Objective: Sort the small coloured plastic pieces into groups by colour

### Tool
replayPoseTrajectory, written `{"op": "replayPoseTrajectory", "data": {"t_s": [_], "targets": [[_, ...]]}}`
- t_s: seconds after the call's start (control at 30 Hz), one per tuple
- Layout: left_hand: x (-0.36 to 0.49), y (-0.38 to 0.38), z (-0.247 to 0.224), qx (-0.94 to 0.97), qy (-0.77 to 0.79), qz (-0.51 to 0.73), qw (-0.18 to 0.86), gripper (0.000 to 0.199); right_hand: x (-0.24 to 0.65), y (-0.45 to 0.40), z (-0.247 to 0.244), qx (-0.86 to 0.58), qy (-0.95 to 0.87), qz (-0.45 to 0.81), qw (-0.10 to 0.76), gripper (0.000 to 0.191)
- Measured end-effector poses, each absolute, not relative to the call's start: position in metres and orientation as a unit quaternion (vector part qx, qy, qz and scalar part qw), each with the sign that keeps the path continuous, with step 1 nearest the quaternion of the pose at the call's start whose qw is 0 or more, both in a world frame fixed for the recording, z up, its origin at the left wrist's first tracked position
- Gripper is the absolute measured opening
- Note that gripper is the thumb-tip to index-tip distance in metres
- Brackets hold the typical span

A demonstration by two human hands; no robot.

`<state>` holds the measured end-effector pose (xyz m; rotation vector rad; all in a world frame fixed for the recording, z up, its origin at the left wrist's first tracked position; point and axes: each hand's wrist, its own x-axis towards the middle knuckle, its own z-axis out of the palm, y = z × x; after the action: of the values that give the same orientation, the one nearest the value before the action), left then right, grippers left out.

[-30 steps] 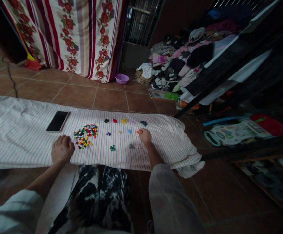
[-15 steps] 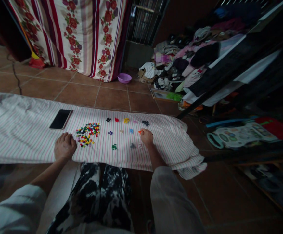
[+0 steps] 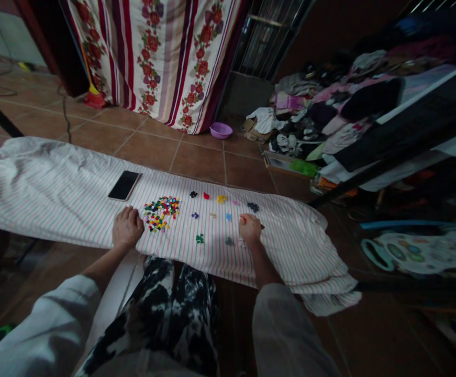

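Observation:
Beside the mixed pile of tiny coloured pieces (image 3: 160, 212), my left hand (image 3: 128, 228) rests on the striped cloth, fingers loosely bent and lying on it. My right hand (image 3: 251, 229) is closed in a pinch at the right of the sorted groups. A bit of orange shows at its fingertips; whether it is held or lies under them I cannot tell. Around it are a light blue group (image 3: 228, 217), a grey group (image 3: 230, 241) and a dark grey group (image 3: 253, 207). Farther left lie yellow pieces (image 3: 221, 199), red pieces (image 3: 206, 196), black pieces (image 3: 193, 194) and green pieces (image 3: 200, 239).
A phone (image 3: 124, 185) lies on the striped cloth (image 3: 66, 183) left of the pile. Beyond are a floral curtain (image 3: 165, 57), a purple basin (image 3: 220, 130) and a heap of clothes (image 3: 330, 104) on the tiled floor. A dark bar (image 3: 341, 184) runs at the right.
The view has swung left, so the scene appears shifted right. My right hand is still by the orange spot, its fingers more curled in. My left hand stays beside the mixed pile.

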<state>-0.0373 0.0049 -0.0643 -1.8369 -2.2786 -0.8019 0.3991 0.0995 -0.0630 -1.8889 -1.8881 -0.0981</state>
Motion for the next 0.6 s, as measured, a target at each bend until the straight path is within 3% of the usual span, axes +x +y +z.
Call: {"op": "replayPoseTrajectory", "data": {"t_s": [0.6], "targets": [[-0.035,0.004,-0.065,-0.597,-0.752,-0.278,0.042,0.037,0.232,0.089,-0.041,-0.557,-0.801,0.137,0.173,0.028]]}}
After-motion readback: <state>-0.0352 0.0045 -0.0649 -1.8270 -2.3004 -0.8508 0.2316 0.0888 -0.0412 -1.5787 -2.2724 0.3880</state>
